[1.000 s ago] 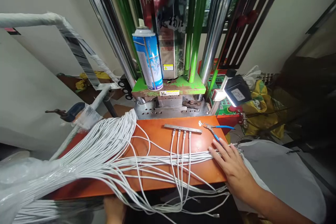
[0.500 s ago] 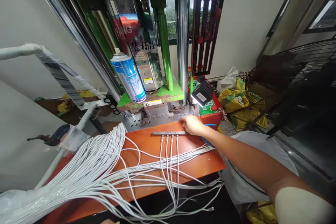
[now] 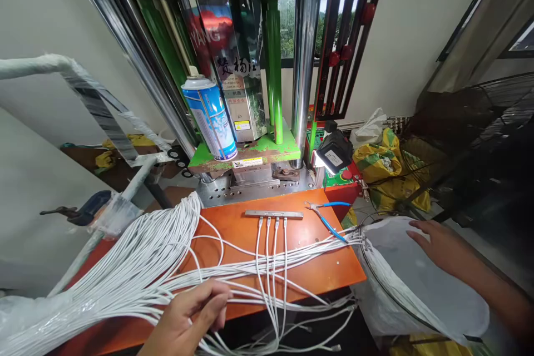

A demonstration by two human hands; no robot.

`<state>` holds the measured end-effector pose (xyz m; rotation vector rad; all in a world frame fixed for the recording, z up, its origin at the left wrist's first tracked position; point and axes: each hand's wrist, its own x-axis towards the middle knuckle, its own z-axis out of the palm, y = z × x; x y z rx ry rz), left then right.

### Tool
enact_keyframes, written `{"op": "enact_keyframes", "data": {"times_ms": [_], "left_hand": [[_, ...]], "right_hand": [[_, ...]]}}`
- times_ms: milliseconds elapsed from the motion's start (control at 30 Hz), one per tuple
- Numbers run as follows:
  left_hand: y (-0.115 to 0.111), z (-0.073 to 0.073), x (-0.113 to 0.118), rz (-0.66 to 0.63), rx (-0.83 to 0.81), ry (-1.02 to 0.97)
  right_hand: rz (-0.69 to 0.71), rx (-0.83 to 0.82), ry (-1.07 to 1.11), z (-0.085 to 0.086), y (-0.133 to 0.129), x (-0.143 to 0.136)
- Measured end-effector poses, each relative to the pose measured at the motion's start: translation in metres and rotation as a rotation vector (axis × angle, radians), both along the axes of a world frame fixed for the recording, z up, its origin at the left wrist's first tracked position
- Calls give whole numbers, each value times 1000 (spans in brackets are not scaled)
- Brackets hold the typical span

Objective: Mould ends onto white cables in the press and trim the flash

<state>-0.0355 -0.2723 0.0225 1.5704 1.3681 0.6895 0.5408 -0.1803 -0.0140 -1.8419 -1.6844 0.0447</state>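
My left hand is in front of the orange board, over the white cables. Its fingers are curled in towards the thumb; whatever they may hold is hidden. Out to the right, my right hand hovers over a white bag with fingers stretched and thumb apart, holding nothing. On the board lies a narrow metal bar with several cable plugs set along its front edge. Beside it are nippers with blue handles, jaws pointing to the bar.
Behind the board stands a green press with steel columns and a perforated base plate. A blue spray can rests on its ledge. A small lit lamp is at the right. A clamp grips the taped frame at left.
My right hand has left the metal bar and moved right, over the bag, uncovering the nippers. My left hand has come up from the bottom edge over the cables. The view has shifted slightly.
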Motion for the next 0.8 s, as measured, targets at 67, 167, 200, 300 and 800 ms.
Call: {"op": "enact_keyframes", "data": {"times_ms": [67, 167, 200, 300, 800], "left_hand": [[40, 5, 16, -56, 117, 110], [98, 4, 26, -4, 396, 408], [115, 2, 23, 1, 501, 508], [150, -10, -6, -52, 590, 769], [191, -35, -119, 484, 751, 1066]], "right_hand": [[94, -7, 20, -17, -3, -26], [301, 27, 27, -32, 9, -107], [404, -2, -13, -33, 17, -134], [388, -106, -151, -31, 44, -190], [301, -116, -172, -26, 105, -204]]}}
